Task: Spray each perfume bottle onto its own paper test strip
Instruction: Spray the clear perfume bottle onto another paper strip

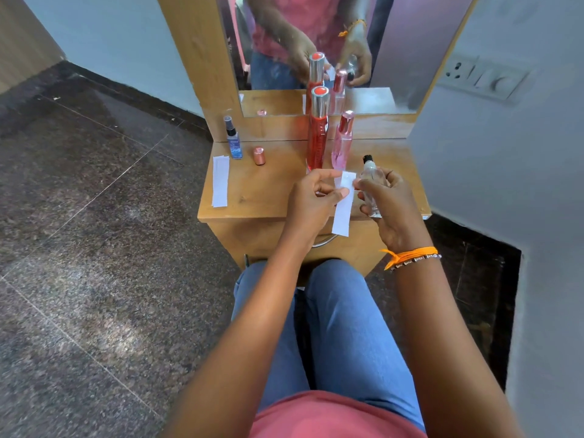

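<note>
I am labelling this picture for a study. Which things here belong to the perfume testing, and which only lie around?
Job: clear bottle in right hand; paper strip in left hand; red bottle; pink bottle; blue bottle; spare strips.

Lying about: loose cap; mirror; wall switches.

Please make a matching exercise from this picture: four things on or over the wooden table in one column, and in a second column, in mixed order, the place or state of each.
Things:
1. clear bottle
2. blue bottle
3. loose pink cap
4. tall red bottle

Places or states:
A. stands at the table's back left corner
B. held in the right hand
C. stands capped, beside the pink bottle
D. stands alone on the table between the blue and red bottles

Pairs: 1-B, 2-A, 3-D, 4-C
</note>
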Action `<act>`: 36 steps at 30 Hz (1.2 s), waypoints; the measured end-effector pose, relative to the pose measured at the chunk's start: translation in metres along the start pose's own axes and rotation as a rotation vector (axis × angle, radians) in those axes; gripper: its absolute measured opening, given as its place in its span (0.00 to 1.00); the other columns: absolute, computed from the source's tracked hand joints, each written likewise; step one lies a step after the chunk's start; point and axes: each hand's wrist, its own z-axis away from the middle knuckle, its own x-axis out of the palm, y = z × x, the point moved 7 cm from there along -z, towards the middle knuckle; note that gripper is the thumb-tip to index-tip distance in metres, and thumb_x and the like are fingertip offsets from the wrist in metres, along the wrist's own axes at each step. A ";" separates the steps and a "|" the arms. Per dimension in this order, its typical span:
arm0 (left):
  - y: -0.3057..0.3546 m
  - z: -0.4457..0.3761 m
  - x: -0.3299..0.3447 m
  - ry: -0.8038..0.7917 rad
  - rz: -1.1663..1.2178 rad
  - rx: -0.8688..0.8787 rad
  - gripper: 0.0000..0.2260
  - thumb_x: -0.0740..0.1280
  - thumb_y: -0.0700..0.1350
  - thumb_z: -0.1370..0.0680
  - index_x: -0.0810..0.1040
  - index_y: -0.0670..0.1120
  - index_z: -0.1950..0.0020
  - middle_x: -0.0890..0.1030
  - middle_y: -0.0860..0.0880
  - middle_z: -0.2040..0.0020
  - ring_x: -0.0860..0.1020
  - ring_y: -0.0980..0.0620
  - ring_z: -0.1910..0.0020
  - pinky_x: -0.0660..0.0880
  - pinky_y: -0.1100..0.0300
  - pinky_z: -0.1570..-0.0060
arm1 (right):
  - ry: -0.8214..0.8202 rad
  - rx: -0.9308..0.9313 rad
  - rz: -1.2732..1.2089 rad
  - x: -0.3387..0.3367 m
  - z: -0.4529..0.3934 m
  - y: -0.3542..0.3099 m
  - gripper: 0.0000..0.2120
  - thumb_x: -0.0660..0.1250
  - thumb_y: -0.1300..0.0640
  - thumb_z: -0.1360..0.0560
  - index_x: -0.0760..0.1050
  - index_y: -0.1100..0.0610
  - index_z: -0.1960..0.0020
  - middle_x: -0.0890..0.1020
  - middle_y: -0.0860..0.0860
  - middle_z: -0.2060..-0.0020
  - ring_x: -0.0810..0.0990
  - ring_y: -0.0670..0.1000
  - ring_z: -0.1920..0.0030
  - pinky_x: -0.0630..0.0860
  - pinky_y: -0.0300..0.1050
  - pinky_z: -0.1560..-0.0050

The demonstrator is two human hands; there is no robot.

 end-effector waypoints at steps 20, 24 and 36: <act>-0.001 -0.002 0.014 -0.055 -0.114 0.005 0.07 0.66 0.40 0.24 0.79 0.52 0.51 0.77 0.54 0.60 0.78 0.57 0.60 0.74 0.62 0.51 | 0.258 -0.372 0.809 -0.008 -0.067 -0.031 0.10 0.61 0.60 0.24 0.70 0.61 0.43 0.81 0.59 0.50 0.78 0.60 0.51 0.69 0.46 0.60; 0.000 -0.002 0.005 -0.013 -0.136 0.021 0.07 0.66 0.41 0.25 0.80 0.50 0.49 0.77 0.54 0.59 0.78 0.55 0.57 0.73 0.63 0.57 | 0.259 -0.392 0.809 -0.008 -0.065 -0.032 0.09 0.61 0.61 0.23 0.69 0.62 0.44 0.79 0.58 0.55 0.78 0.60 0.53 0.67 0.46 0.62; 0.001 -0.046 -0.082 0.457 -0.225 -0.001 0.20 0.62 0.39 0.22 0.65 0.46 0.30 0.78 0.45 0.41 0.75 0.50 0.41 0.67 0.65 0.47 | 0.001 -0.451 0.577 0.030 0.016 -0.005 0.15 0.67 0.65 0.29 0.69 0.56 0.45 0.76 0.45 0.63 0.74 0.44 0.66 0.68 0.39 0.67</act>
